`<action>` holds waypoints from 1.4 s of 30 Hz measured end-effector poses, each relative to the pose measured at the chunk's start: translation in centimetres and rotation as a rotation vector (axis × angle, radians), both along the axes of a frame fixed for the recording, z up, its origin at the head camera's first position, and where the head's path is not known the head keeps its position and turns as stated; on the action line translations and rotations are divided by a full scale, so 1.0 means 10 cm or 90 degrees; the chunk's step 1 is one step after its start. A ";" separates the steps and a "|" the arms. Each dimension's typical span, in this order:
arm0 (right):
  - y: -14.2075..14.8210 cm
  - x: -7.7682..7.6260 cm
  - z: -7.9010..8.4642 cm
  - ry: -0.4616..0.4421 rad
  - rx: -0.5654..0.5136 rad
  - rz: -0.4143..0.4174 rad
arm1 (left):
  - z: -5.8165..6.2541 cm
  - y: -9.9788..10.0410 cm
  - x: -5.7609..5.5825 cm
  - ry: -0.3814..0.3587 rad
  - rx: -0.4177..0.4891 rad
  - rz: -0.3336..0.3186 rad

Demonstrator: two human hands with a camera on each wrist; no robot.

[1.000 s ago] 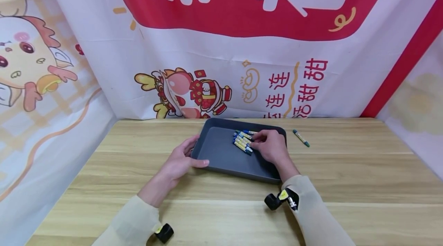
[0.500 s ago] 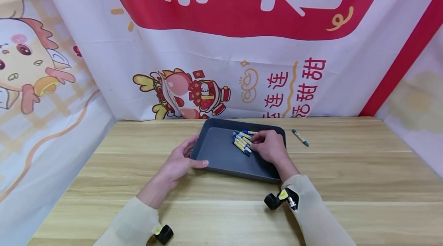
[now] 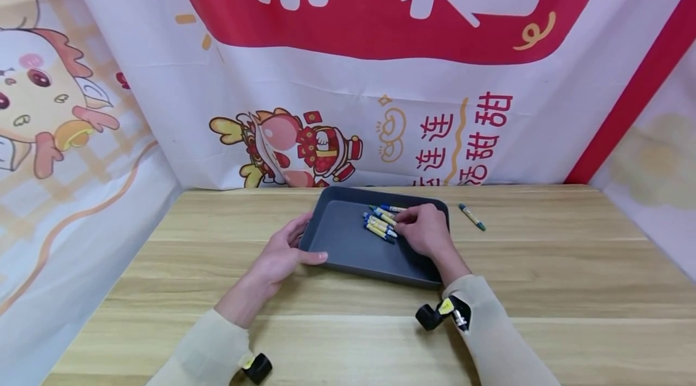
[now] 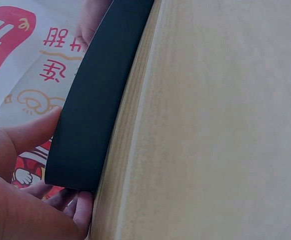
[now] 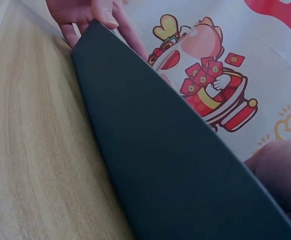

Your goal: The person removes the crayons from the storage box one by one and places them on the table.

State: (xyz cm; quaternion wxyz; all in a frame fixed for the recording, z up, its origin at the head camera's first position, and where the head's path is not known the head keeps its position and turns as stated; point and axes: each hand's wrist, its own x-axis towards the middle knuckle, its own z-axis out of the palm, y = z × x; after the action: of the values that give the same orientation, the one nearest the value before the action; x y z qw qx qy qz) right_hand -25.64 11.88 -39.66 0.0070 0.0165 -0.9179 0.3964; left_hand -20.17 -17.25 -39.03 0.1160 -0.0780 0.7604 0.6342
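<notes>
A dark grey tray (image 3: 348, 241) lies on the wooden table. At its left front corner my left hand (image 3: 283, 253) grips it, thumb over the rim and fingers around the outside. Several crayons (image 3: 379, 230) with yellow wrappers and blue or green ends lie in a cluster inside the tray. Reaching over the right side, my right hand (image 3: 426, 229) has curled fingers at the right ends of the crayons and pinches one, partly hidden by the fingers. In the right wrist view the tray wall (image 5: 160, 150) hides the crayons and most of that hand.
A single green-ended crayon (image 3: 472, 217) lies on the table (image 3: 544, 265) to the right of the tray. Behind the table's far edge hangs a printed white and red cloth (image 3: 304, 84). Another printed cloth (image 3: 70, 108) hangs at the left.
The lower crayons in the cluster have turned slightly and shifted a little leftward at their left ends. Both hands and the tray stay nearly in place.
</notes>
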 end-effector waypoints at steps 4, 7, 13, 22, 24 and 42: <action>0.01 0.01 0.02 0.025 -0.015 -0.008 | 0.00 0.00 0.01 0.000 0.000 -0.001; 0.03 0.01 0.04 0.030 -0.032 -0.015 | 0.00 0.00 0.02 0.001 0.001 0.001; 0.10 0.00 0.10 0.033 -0.042 -0.023 | 0.01 0.01 0.02 0.002 0.005 0.003; 0.23 -0.01 0.22 0.045 -0.075 -0.056 | 0.01 0.01 0.02 0.008 0.008 0.002; 0.26 -0.01 0.24 0.038 -0.087 -0.066 | 0.01 0.01 0.02 0.009 0.008 0.002; 0.69 -0.05 0.27 0.018 -0.125 -0.141 | 0.01 0.02 0.04 0.006 -0.002 0.003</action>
State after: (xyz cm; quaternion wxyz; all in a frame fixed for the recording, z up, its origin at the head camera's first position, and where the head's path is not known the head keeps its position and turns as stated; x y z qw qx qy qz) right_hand -26.18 18.81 -36.98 0.0653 -0.0801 -0.8706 0.4810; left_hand -19.78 -17.07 -38.90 0.1107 -0.0770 0.7619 0.6335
